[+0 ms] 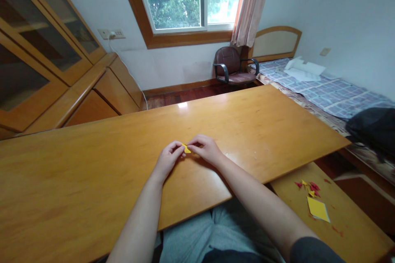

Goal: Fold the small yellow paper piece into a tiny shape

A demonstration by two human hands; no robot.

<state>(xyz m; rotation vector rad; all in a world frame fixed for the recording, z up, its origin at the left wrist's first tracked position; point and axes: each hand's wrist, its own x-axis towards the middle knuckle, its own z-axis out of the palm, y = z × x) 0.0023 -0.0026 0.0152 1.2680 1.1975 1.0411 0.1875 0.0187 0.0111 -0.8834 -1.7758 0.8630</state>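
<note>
A small piece of folded yellow paper (187, 149) is held between my two hands, just above the wooden table (92, 164). My left hand (169, 158) pinches its left side between thumb and fingers. From the right, the thumb and forefinger of my right hand (206, 148) are closed on its upper right edge. The fingertips cover part of the paper, so its full folded shape is hidden.
On a lower wooden surface (296, 205) at right lie a stack of square yellow paper (318, 209) and several small red and yellow folded pieces (312, 189). Beyond the table stand a brown armchair (230, 65), a bed (339, 90) with a black bag (373, 127), and a cabinet (101, 94).
</note>
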